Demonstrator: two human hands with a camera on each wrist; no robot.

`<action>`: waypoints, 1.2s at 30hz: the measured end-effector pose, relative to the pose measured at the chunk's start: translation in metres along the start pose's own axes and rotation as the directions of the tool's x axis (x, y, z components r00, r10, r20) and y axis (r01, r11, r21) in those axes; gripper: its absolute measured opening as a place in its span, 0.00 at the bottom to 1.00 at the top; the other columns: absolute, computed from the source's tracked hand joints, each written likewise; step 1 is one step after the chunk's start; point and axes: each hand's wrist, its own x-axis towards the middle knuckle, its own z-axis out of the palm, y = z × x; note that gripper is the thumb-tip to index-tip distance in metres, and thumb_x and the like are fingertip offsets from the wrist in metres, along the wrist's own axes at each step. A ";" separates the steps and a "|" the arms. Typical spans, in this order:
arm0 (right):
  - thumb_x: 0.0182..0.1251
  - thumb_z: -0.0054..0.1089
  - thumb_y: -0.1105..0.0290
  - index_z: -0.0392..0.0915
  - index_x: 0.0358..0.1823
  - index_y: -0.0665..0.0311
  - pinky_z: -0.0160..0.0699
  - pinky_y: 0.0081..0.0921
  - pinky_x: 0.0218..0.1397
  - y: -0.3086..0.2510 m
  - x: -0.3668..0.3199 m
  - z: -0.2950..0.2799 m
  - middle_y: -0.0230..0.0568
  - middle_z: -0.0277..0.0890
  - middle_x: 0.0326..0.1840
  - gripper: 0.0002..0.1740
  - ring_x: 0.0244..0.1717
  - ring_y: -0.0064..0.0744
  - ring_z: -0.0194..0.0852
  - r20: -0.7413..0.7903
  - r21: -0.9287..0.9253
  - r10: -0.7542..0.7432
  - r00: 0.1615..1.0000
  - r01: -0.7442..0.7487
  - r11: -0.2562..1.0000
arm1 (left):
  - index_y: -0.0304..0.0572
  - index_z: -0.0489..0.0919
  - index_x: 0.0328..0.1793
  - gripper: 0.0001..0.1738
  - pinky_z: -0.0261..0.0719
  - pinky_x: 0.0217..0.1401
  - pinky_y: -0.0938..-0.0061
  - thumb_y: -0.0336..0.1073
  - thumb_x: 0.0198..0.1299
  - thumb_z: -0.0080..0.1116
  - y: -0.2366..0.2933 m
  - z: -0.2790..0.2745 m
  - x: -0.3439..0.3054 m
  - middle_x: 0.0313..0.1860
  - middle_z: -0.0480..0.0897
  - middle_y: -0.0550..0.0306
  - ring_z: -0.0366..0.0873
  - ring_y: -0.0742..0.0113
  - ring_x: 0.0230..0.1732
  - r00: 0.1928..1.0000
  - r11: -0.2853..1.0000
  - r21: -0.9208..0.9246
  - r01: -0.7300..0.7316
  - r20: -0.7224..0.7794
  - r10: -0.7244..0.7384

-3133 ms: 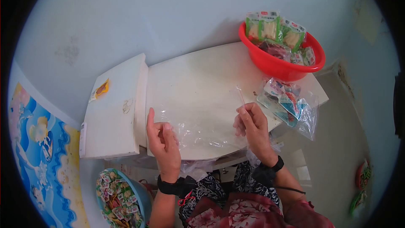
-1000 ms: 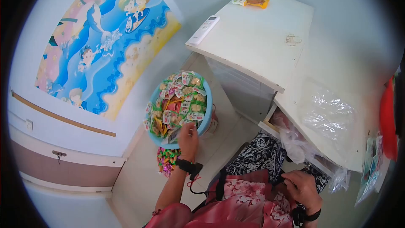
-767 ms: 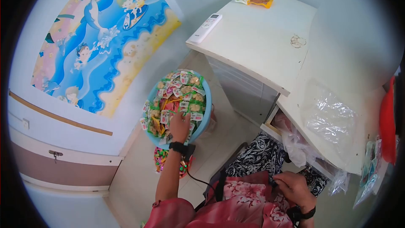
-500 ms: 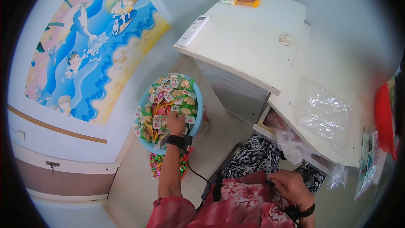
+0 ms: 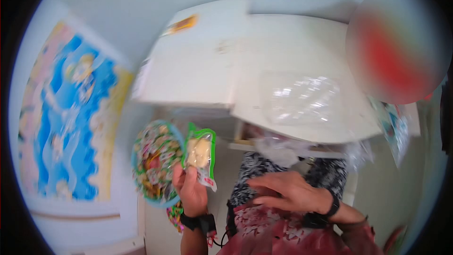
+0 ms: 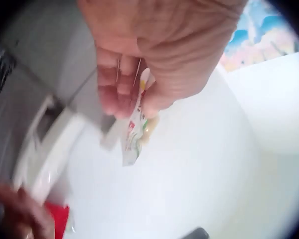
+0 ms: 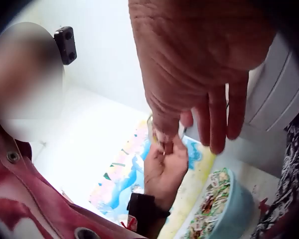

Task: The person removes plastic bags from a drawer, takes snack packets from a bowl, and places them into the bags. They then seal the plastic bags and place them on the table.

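My left hand (image 5: 192, 197) pinches a vacuum-sealed snack packet (image 5: 200, 153) by its lower end, thumb on the near side. The packet has a green border, a clear middle with pale pieces inside, and a white and red label. Seen from the left wrist, the packet (image 6: 132, 144) shows nearly edge-on between thumb and fingers. Behind and left of this hand stands a light blue tub (image 7: 241, 206) heaped with similar packets. My right hand (image 5: 293, 191) hovers above the lap, holding nothing, its fingers stretched out toward the left hand.
A crinkled clear plastic bag (image 5: 302, 98) lies on the white table (image 5: 278, 33). An open drawer (image 5: 243, 137) with plastic bags juts out below. A yellow packet (image 5: 183, 23) rests on the left cabinet. Clear-bagged goods (image 5: 396, 130) hang by the right edge.
My left hand went down into the tub and has come up with a snack packet. The head view has swung back right toward the table. My right hand's fingers have straightened.
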 end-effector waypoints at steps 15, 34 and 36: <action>0.80 0.59 0.72 0.77 0.62 0.66 0.79 0.19 0.54 -0.027 -0.038 -0.037 0.30 0.82 0.51 0.14 0.52 0.15 0.77 -0.852 0.514 0.378 0.363 0.442 0.735 | 0.34 0.82 0.57 0.13 0.78 0.62 0.70 0.23 0.67 0.64 -0.044 0.237 -0.040 0.58 0.83 0.55 0.80 0.67 0.57 0.858 0.999 -0.044 0.025 0.514 0.001; 0.75 0.61 0.77 0.80 0.54 0.72 0.76 0.23 0.49 0.014 -0.179 -0.088 0.39 0.79 0.50 0.10 0.46 0.27 0.78 -0.984 0.070 0.108 0.143 -0.247 0.967 | 0.40 0.75 0.36 0.13 0.77 0.39 0.53 0.39 0.64 0.67 -0.105 0.327 0.007 0.38 0.78 0.48 0.80 0.43 0.37 0.447 0.129 0.440 -0.888 0.894 0.027; 0.75 0.60 0.77 0.80 0.53 0.72 0.76 0.23 0.48 0.014 -0.176 -0.088 0.38 0.80 0.47 0.10 0.45 0.26 0.79 -0.971 0.196 0.217 0.098 -0.191 0.962 | 0.39 0.76 0.36 0.11 0.77 0.39 0.54 0.36 0.65 0.65 -0.105 0.325 0.010 0.37 0.78 0.48 0.80 0.43 0.37 0.443 0.156 0.435 -0.887 0.896 0.016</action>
